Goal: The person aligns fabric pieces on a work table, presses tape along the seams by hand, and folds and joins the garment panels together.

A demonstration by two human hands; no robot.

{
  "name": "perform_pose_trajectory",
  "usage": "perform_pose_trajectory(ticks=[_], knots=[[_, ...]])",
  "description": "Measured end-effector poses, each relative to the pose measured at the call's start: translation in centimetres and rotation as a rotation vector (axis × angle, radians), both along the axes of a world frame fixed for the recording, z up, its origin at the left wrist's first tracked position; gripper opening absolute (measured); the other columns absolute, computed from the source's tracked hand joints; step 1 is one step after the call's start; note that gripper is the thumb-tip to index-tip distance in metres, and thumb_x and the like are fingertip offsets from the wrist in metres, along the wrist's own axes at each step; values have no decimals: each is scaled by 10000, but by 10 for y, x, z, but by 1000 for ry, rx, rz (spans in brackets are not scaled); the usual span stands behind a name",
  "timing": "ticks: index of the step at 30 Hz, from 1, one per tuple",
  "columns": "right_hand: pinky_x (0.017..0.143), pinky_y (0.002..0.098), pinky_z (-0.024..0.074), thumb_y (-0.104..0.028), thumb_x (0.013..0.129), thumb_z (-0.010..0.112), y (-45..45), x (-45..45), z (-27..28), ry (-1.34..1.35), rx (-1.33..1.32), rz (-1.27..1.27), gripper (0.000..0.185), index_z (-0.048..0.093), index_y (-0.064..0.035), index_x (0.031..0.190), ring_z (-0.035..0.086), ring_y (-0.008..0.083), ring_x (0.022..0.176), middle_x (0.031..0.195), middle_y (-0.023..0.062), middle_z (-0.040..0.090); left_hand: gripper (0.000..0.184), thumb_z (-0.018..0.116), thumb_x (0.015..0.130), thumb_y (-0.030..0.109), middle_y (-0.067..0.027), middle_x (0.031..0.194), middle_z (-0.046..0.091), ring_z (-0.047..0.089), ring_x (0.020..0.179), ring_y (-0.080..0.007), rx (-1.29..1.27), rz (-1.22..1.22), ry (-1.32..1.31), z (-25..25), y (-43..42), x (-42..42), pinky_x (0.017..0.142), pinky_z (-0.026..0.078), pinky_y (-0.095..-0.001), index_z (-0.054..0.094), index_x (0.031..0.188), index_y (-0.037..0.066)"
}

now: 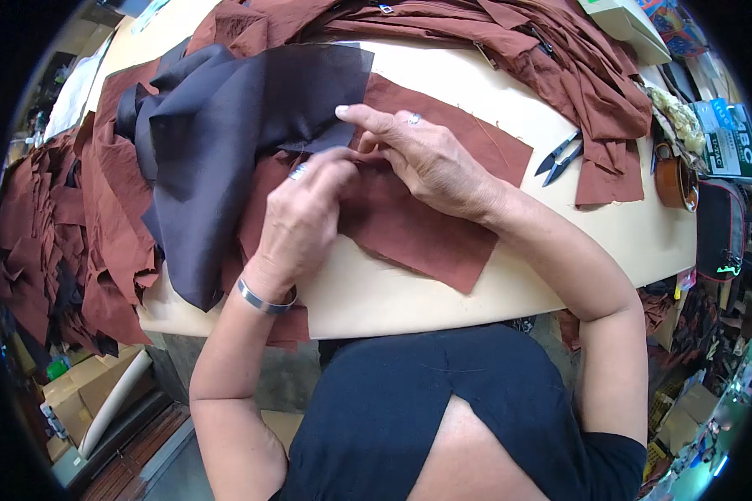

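My left hand (297,213), with a metal bracelet at the wrist, has its fingers closed on the edge of a reddish-brown cloth piece (443,238). Opposite it, my right hand (434,163) pinches the same cloth close to the left fingertips, its index finger stretched out over a dark navy cloth (209,167). The navy cloth lies in folds to the left and meets the brown piece where my fingers work. Whatever small detail sits between the fingertips is hidden. A pair of thread snips (557,159) lies to the right of the brown piece.
A long heap of brown fabric (510,42) with zippers runs along the table's far side. More brown cloth (117,200) hangs over the left edge. At the right are a brown tape roll (675,179) and a green-and-white package (731,138). A cardboard box (83,392) stands below left.
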State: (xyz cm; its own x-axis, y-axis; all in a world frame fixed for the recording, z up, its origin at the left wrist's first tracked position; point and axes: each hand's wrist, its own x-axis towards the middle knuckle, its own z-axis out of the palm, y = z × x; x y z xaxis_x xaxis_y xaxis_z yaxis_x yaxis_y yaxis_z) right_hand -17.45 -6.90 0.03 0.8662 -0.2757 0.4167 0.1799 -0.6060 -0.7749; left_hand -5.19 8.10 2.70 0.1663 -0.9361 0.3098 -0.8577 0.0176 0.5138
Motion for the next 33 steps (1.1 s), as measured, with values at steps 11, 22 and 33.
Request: perform_pose_trajectory(ticks=[11,22,33], knots=[[870,365,456,-62,801,504,9,-10,-8,17,-776,50,481,500,-116,1279,551,270,992,1149,134,559,173,555,860,107,-180,1147,563,601,917,-367,21,283,-269,-6,-17,32,800,495,-403,575,996,2],[836,366,452,22,730,538,-1,0,-5,18,-505,157,413,494,-63,1131,545,298,961,1061,113,557,100,571,847,113,-117,864,550,571,751,-333,67,292,-297,-4,-22,38,652,452,-403,518,855,28],[862,385,431,-33,763,545,6,-2,2,140,-702,152,383,492,-89,1138,516,286,1048,1229,123,513,63,549,845,67,-91,956,567,567,835,-306,-51,300,-421,-3,-22,29,716,464,-393,540,902,42]])
